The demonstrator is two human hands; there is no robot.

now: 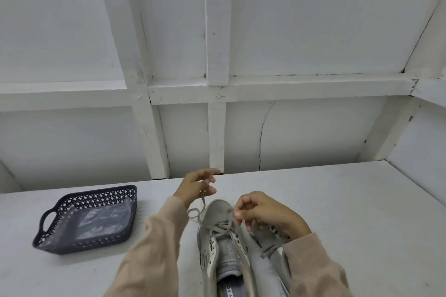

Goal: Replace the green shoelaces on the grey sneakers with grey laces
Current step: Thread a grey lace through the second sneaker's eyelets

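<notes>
Two grey sneakers lie side by side on the white desk [337, 200], toes toward 12 o'clock. The first sneaker [217, 207] carries a grey lace [218, 229] through its lowest eyelets only, the ends drawn up toward 11 and 1 o'clock. The second sneaker [264, 237], just beside it at 3 o'clock, is only partly in view.

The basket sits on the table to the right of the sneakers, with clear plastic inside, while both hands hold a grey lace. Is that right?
Not quite. The head view shows the basket on the person's left of the sneakers, not the right. The rest holds: clear plastic lies inside it, and the left hand and right hand each pinch the grey lace.
</notes>
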